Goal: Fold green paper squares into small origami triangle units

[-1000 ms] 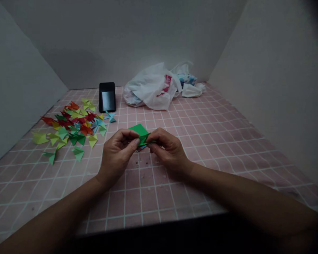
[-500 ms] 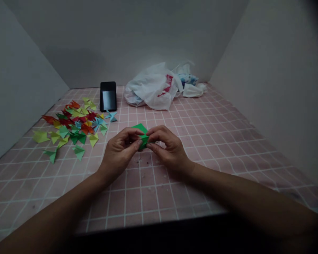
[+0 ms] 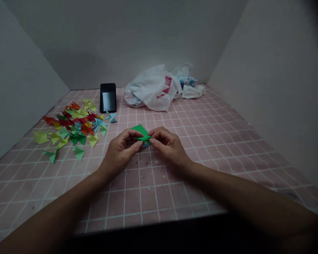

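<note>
A partly folded piece of green origami paper is pinched between my two hands above the table. My left hand grips its left side between thumb and fingers. On the opposite side, my right hand pinches the right end with thumb and forefinger. Behind the fingers more green paper shows, and whether it belongs to the held piece I cannot tell. Under the fold a small bluish edge peeks out, mostly hidden. To the left lies a pile of folded paper pieces in red, orange, yellow, green and blue.
A black phone-like device leans at the back of the table. A crumpled white plastic bag with red print sits right of it, beside a smaller blue-and-white bundle. Walls enclose the pink checked tabletop on three sides.
My right fingers have shifted slightly to the right along the green paper, and the fold between my hands lies flatter. The view has tilted a little; the pile has stayed put.
</note>
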Demonstrator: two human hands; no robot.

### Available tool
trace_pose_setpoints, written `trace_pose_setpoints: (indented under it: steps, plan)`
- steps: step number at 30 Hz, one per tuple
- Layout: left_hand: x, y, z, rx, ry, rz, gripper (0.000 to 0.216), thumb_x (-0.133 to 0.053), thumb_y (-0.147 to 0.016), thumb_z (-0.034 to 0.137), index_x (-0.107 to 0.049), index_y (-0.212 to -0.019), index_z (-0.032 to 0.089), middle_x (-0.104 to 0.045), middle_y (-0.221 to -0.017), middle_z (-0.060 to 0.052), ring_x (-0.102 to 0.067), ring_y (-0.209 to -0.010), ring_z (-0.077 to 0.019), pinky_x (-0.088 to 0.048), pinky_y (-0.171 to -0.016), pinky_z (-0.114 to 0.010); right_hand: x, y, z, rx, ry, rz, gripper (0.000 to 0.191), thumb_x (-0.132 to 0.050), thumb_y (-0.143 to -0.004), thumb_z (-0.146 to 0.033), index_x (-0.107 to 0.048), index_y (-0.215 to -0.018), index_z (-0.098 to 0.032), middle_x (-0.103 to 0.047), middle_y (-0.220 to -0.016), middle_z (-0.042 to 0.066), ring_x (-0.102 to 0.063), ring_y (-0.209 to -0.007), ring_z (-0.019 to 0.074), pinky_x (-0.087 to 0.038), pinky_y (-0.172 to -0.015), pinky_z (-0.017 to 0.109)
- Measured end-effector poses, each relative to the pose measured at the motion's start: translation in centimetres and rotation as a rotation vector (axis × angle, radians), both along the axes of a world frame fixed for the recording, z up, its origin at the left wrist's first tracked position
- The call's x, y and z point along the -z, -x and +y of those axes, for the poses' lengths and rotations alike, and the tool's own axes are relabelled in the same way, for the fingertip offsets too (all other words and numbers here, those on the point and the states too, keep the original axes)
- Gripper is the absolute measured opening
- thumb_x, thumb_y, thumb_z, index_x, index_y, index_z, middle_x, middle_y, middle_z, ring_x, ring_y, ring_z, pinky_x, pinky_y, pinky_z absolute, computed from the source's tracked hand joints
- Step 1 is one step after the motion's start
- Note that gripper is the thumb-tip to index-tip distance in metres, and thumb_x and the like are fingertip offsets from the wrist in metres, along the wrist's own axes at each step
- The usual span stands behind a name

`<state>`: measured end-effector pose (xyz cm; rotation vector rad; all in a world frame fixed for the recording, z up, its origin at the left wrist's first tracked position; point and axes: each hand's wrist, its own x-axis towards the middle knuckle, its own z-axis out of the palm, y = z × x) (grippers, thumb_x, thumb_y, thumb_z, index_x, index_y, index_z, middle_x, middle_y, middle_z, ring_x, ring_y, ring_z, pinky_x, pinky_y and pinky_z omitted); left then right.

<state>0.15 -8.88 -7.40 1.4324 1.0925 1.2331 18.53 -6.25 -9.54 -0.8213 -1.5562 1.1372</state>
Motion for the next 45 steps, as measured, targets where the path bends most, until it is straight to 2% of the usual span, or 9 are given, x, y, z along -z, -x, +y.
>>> trace_pose_setpoints:
  steps: [6, 11, 17, 25, 29, 36, 45]
  plan:
    - [0.2, 0.2, 0.2, 0.004, 0.034, -0.061, 0.022, -0.083, -0.078, 0.03, -0.072, -0.094, 0.018, -0.075, -0.088, -0.004, -0.07, -0.076, -0.0151, -0.061, -0.07, -0.027, -0.1, 0.0, -0.2, -0.012, 0.025, -0.011, 0.018, -0.07, -0.086, -0.03, -0.06, -0.074, -0.021, -0.062, -0.082, 0.001, -0.057, -0.079, 0.0163, -0.045, -0.077, 0.034]
    - [0.1, 0.3, 0.2, -0.051, 0.01, -0.01, 0.019, -0.08, -0.081, 0.029, -0.072, -0.094, 0.018, -0.074, -0.084, -0.003, -0.07, -0.073, -0.0149, -0.059, -0.069, -0.026, -0.2, 0.1, -0.6, -0.112, 0.16, 0.04, 0.02, -0.068, -0.089, -0.035, -0.065, -0.077, -0.019, -0.068, -0.079, 0.002, -0.062, -0.078, 0.0164, -0.047, -0.077, 0.034]
    - [-0.1, 0.4, 0.1, -0.033, 0.015, -0.014, 0.018, -0.076, -0.087, 0.031, -0.072, -0.098, 0.018, -0.075, -0.084, -0.003, -0.07, -0.072, -0.0146, -0.06, -0.07, -0.027, -0.2, 0.2, -0.8, -0.141, 0.276, 0.135, 0.024, -0.071, -0.089, -0.04, -0.068, -0.076, -0.019, -0.07, -0.074, 0.001, -0.062, -0.072, 0.0144, -0.048, -0.074, 0.031]
    - [0.5, 0.7, 0.8, 0.049, 0.036, -0.042, 0.024, -0.082, -0.081, 0.03, -0.073, -0.101, 0.02, -0.076, -0.092, -0.003, -0.072, -0.079, -0.016, -0.061, -0.075, -0.029, 0.0, 0.6, -0.4, -0.256, 0.559, 0.364, 0.024, -0.08, -0.08, -0.04, -0.071, -0.071, -0.019, -0.073, -0.073, 0.002, -0.064, -0.066, 0.0135, -0.053, -0.069, 0.029]
    - [0.9, 0.8, 0.8, 0.074, 0.046, -0.092, 0.024, -0.081, -0.081, 0.028, -0.073, -0.101, 0.02, -0.077, -0.093, -0.004, -0.073, -0.081, -0.017, -0.062, -0.076, -0.029, 0.2, 0.6, -0.2, -0.292, 0.665, 0.424, 0.019, -0.082, -0.078, -0.035, -0.075, -0.075, -0.018, -0.074, -0.075, 0.003, -0.064, -0.066, 0.0137, -0.054, -0.068, 0.028]
    - [0.7, 0.6, 0.6, 0.093, 0.095, -0.18, 0.017, -0.078, -0.082, 0.021, -0.074, -0.099, 0.02, -0.076, -0.086, -0.002, -0.072, -0.073, -0.0143, -0.061, -0.071, -0.027, 0.4, 0.5, 0.1, -0.395, 0.757, 0.459, 0.015, -0.074, -0.084, -0.03, -0.075, -0.084, -0.015, -0.074, -0.075, 0.004, -0.064, -0.059, 0.0131, -0.054, -0.063, 0.028]
    - [0.5, 0.5, 0.5, 0.058, 0.114, -0.134, 0.017, -0.078, -0.081, 0.025, -0.073, -0.096, 0.018, -0.074, -0.083, -0.002, -0.07, -0.071, -0.0152, -0.06, -0.07, -0.029, 0.5, 0.4, 0.2, -0.45, 0.759, 0.412, 0.018, -0.069, -0.089, -0.033, -0.069, -0.09, -0.015, -0.074, -0.073, 0.003, -0.063, -0.052, 0.0115, -0.051, -0.055, 0.025]
